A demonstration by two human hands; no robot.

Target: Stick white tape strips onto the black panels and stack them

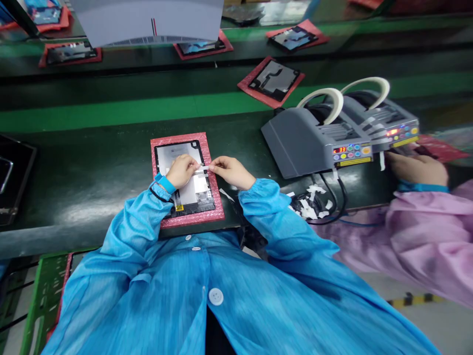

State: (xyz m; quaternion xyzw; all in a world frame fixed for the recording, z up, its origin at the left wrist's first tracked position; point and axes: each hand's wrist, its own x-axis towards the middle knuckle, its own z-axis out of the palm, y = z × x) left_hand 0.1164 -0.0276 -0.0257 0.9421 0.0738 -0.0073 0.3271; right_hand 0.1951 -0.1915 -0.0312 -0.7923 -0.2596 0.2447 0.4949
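Note:
A tablet screen assembly (189, 191) with a pale back and black edges lies on a pink bubble-wrap sheet (218, 207) in front of me. Over its upper right part, a short strip of white tape (203, 168) runs between my two hands. My right hand (231, 171) pinches the strip's right end between thumb and finger, just past the assembly's edge. My left hand (182, 170) rests on the assembly with its fingers closed at the strip's left end. A blue wrist strap (165, 183) circles my left wrist.
Two grey tape dispensers (303, 143) with tape rolls stand to the right, with cables and white scraps (309, 209) before them. A co-worker's hand (419, 167) is beside the farther one. More assemblies on pink wrap (273, 81) lie behind. A black case (15, 177) sits at left.

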